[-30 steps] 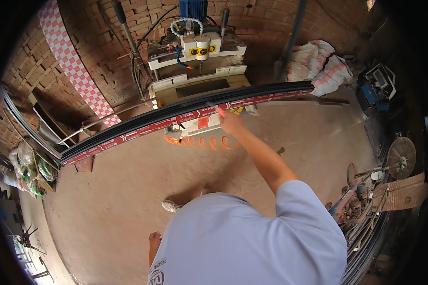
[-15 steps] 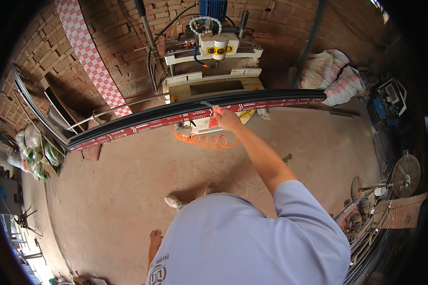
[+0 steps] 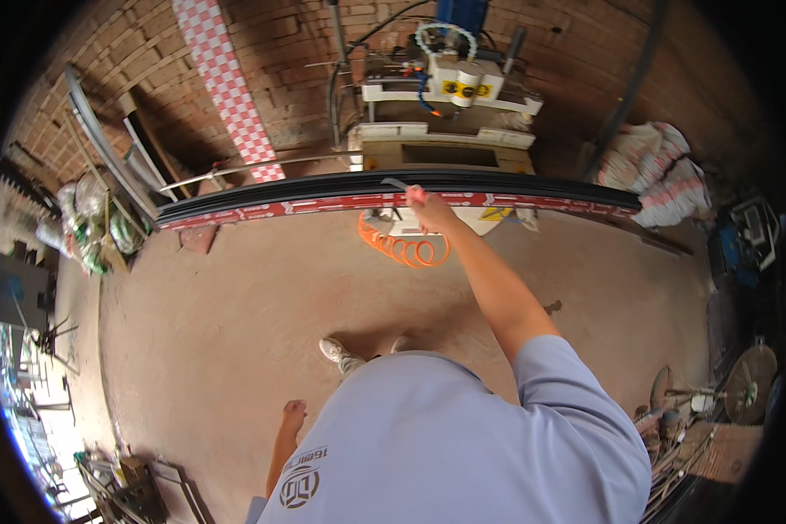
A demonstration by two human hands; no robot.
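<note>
My right hand [image 3: 434, 212] stretches forward over a long bundle of black profiles [image 3: 279, 189], which has red printed wrapping [image 3: 310, 206] along its near side. The fingers are closed round the handle of a small hand tool [image 3: 398, 183] with a pinkish-red grip and a curved grey blade. Its blade lies over the black profiles; whether it touches them I cannot tell. Low at my left side, my left hand [image 3: 294, 413] hangs with its fingers curled, and nothing shows in it.
Behind the bundle stands a white drilling machine [image 3: 467, 87] by a brick wall. An orange coiled hose [image 3: 402, 249] hangs below the profiles. White sacks [image 3: 659, 170] lie at the far right, filled plastic bags [image 3: 96, 218] at the left. A wheel [image 3: 749, 384] and scrap crowd the right edge.
The view has turned, so the scene sits farther right in the picture. My right hand with the tool has shifted left along the bundle relative to the machine. My left hand stays curled.
</note>
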